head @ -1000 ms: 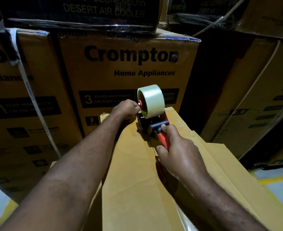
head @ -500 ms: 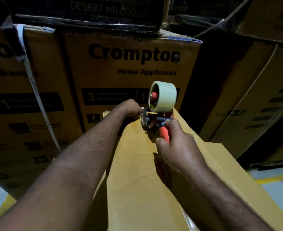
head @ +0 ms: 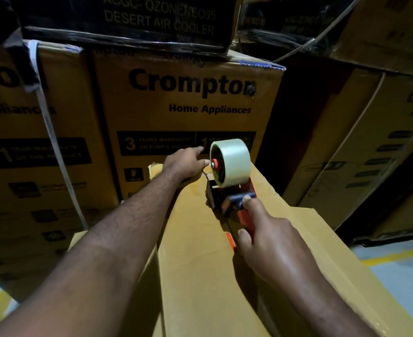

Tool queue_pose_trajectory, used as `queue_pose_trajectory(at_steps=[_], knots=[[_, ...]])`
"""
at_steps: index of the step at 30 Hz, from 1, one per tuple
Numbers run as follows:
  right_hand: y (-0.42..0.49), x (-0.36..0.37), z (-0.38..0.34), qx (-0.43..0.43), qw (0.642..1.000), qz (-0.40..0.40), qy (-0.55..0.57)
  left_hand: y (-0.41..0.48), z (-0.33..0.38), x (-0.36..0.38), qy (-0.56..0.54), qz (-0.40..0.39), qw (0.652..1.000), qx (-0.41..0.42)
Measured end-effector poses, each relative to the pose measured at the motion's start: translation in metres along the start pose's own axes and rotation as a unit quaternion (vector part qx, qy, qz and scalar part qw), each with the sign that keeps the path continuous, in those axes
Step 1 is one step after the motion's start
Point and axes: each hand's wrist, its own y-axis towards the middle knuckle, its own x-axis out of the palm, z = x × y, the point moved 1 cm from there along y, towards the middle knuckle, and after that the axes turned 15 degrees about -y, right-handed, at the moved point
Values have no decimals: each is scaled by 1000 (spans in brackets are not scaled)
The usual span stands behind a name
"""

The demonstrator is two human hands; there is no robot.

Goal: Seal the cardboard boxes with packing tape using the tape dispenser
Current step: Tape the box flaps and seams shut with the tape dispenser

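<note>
A plain brown cardboard box [head: 195, 263] lies in front of me, its top flaps meeting along a centre seam. On that seam near the far end sits a red and black tape dispenser [head: 227, 190] carrying a roll of clear packing tape [head: 232, 161]. My right hand [head: 271, 244] grips the dispenser's red handle, with the forefinger stretched onto the black part. My left hand [head: 184, 164] rests on the far end of the box, just left of the roll, with its fingers extended toward the roll's hub.
Stacked printed Crompton cartons [head: 190, 113] stand close behind the box, and a dark air cooler carton [head: 132, 18] sits on top. A white strap [head: 52, 132] hangs down the left carton. More cartons [head: 361, 152] lean at the right. Grey floor with a yellow line [head: 395, 256] shows at lower right.
The dispenser has come back toward me along the seam and tilted. My left hand has opened its fingers and reached toward the roll's hub.
</note>
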Motion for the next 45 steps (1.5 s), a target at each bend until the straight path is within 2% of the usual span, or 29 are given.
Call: queue_pose_trajectory(at_steps=[3, 5, 7, 11, 17, 24, 27, 31, 37, 45], knots=[[-4, 3, 0, 2, 1000, 0, -1, -10, 7, -3, -21, 28, 997, 66], [-3, 3, 2, 13, 1000, -2, 13, -21, 14, -1, 26, -19, 996, 78], [-4, 3, 3, 25, 999, -5, 34, -24, 12, 4, 81, -70, 992, 69], [-8, 0, 0, 28, 999, -7, 42, -13, 8, 9, 125, -102, 986, 34], [-38, -16, 17, 28, 998, -50, 31, -14, 5, 14, 128, -95, 987, 35], [-88, -29, 28, 67, 992, -106, 23, -24, 23, 12, 153, -108, 982, 12], [-90, -29, 25, 75, 992, -100, 18, -47, 36, 23, 204, -151, 964, 77], [-94, -25, 21, 83, 992, -88, 22, -95, 40, 38, 195, -252, 932, 176], [-102, -20, 22, 64, 996, -62, 5, -100, 41, 31, 210, -250, 928, 178], [-166, -39, 44, 95, 988, -121, 8, -89, 31, 38, 240, -246, 921, 182]])
